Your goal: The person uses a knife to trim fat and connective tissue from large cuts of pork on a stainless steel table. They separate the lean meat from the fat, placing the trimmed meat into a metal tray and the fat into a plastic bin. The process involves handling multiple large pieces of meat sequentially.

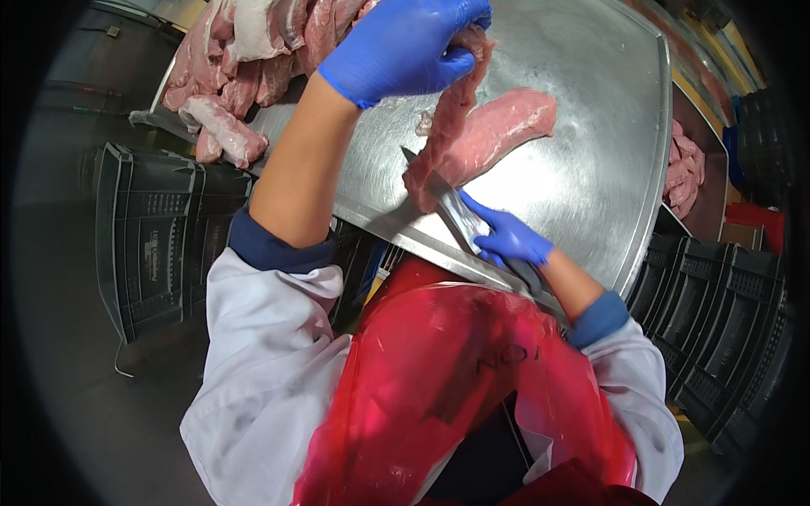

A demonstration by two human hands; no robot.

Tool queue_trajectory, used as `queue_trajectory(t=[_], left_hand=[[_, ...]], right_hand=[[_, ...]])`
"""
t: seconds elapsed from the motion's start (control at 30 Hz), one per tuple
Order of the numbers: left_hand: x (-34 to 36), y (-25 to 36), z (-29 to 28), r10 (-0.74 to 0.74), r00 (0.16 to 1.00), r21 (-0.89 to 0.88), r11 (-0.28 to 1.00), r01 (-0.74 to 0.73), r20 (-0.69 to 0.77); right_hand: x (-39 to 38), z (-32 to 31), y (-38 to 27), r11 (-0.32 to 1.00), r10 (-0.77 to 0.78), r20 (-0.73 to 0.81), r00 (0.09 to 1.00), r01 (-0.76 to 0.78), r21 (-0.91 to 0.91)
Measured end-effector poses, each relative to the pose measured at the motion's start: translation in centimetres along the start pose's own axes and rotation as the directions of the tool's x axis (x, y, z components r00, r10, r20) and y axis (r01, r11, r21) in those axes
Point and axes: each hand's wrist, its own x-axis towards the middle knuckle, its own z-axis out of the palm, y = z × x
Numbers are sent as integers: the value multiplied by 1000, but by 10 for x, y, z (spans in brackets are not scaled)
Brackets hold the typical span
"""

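My left hand (411, 49), in a blue glove, is closed on the upper end of a long strip of meat (454, 114). The strip hangs down in front of a pale pink piece of meat (510, 126) that lies on the steel table (603, 110). My right hand (512, 237), gloved in blue too, grips a knife (457, 221) with a dark handle. Its blade points up and to the left and passes behind the strip's lower end, with the tip showing beyond. Whether the strip still joins the piece is hidden.
A heap of meat pieces (240, 63) covers the table's far left. Beyond the right edge, a metal container (713, 152) holds more meat (683, 171). Dark plastic crates stand below on the left (152, 244) and on the right (717, 312). The table's raised rim runs close before me.
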Motion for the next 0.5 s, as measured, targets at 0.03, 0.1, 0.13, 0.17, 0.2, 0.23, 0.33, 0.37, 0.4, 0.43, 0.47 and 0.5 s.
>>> queue_trajectory(t=[0.03,0.1,0.13,0.17,0.2,0.23,0.33,0.37,0.4,0.43,0.47,0.5], left_hand=[[-5,8,-5,27,999,12,1000,-27,-37],[-23,15,-14,-38,989,-53,998,31,-140],[-36,19,-25,-78,979,-80,995,63,-189],[-51,24,-40,-184,966,-125,979,163,-183],[-75,29,-62,-301,938,-166,947,274,-172],[-104,36,-80,-406,881,-174,912,372,-243],[-202,63,-120,-497,736,-64,846,530,-460],[-233,80,-128,-654,557,-253,734,630,-512],[-264,85,-137,-605,546,-193,753,629,-579],[-295,93,-153,-620,514,-188,727,660,-593],[-320,106,-163,-612,439,-164,685,710,-658],[-342,126,-179,-628,374,-144,617,774,-682]], right_hand=[[22,2,-15,998,8,-36,999,-10,-55],[76,9,-26,995,-75,42,996,72,64],[101,14,-27,995,-100,53,994,100,-6],[125,17,-27,989,-123,57,991,127,-70],[126,32,-31,988,-102,116,988,114,-103],[123,47,-31,984,-75,182,980,102,-143],[79,45,-27,983,-42,261,964,86,-162],[75,25,-17,965,-129,171,977,163,-206],[89,-7,14,985,-60,106,993,76,-155],[91,-39,19,992,-93,-42,995,89,-85],[97,-73,10,977,-159,-157,975,132,-169],[104,-107,-1,953,-231,-256,938,165,-255]])
